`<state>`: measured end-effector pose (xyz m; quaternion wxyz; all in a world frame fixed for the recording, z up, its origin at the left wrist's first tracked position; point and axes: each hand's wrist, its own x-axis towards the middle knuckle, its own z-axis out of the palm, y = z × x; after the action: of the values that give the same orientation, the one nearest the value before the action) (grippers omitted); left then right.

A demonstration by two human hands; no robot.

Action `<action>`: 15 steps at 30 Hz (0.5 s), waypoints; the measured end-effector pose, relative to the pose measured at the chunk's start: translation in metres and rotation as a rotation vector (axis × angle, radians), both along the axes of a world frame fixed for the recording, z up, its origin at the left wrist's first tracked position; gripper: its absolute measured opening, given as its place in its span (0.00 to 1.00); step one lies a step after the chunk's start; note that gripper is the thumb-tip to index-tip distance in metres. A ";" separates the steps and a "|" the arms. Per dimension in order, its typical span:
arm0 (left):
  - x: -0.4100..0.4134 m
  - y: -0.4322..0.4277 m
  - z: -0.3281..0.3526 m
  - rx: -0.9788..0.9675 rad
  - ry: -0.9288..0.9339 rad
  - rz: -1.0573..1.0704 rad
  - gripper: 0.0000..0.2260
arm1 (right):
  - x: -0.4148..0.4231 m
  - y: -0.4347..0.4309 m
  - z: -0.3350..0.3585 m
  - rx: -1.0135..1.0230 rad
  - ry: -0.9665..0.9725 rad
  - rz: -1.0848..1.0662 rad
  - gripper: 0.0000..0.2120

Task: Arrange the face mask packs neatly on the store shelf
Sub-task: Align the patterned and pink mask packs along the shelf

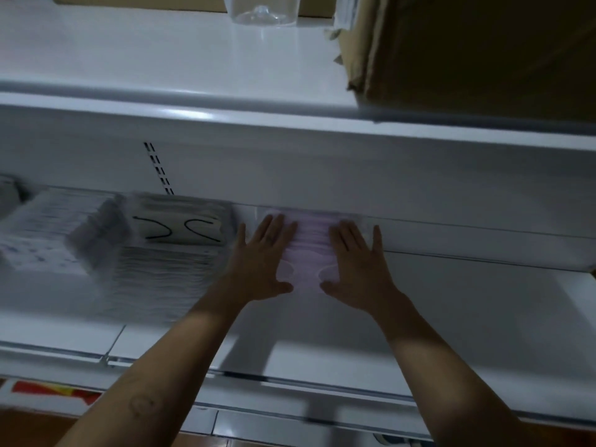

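A clear pack of pale pink face masks point(308, 250) lies flat at the back of the white shelf point(467, 304). My left hand point(264, 262) lies flat on its left side with straight fingers. On the pack's right side my right hand point(354, 266) presses down the same way. To the left sits a pack of light masks with black ear loops point(180, 225), on top of a larger white pack point(161, 272). Further left lie more white mask packs point(54, 233).
An upper shelf point(161, 69) overhangs, carrying a clear plastic container point(263, 11) and a brown cardboard box point(483, 56). A slotted upright point(159, 169) runs down the back wall. The lower shelf's front edge point(290, 380) is near my forearms.
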<state>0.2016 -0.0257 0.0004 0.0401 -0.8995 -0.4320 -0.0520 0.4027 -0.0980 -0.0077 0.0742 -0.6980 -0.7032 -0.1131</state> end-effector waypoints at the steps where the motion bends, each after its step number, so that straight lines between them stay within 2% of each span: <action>1: 0.001 -0.001 -0.003 0.039 -0.027 0.002 0.52 | -0.001 0.000 -0.001 0.015 -0.001 0.007 0.50; 3: 0.002 -0.003 -0.006 0.058 -0.105 0.032 0.50 | -0.003 0.002 0.000 0.062 0.028 0.016 0.50; 6: 0.001 -0.006 -0.012 0.106 -0.084 0.045 0.48 | -0.006 0.001 -0.002 0.108 0.029 0.056 0.49; 9: -0.010 -0.011 -0.020 0.130 -0.268 0.153 0.49 | -0.001 -0.015 -0.010 0.151 0.101 -0.026 0.53; 12: -0.018 -0.028 -0.030 0.043 -0.585 0.262 0.54 | 0.005 -0.036 -0.023 0.233 0.407 -0.193 0.54; 15: -0.018 -0.040 -0.041 -0.197 -0.896 0.345 0.62 | 0.006 -0.044 -0.034 0.113 0.796 -0.284 0.58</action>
<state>0.1834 -0.0652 -0.0407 -0.2272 -0.7035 -0.5523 -0.3852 0.4082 -0.1424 -0.0418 0.3618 -0.7718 -0.5095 0.1176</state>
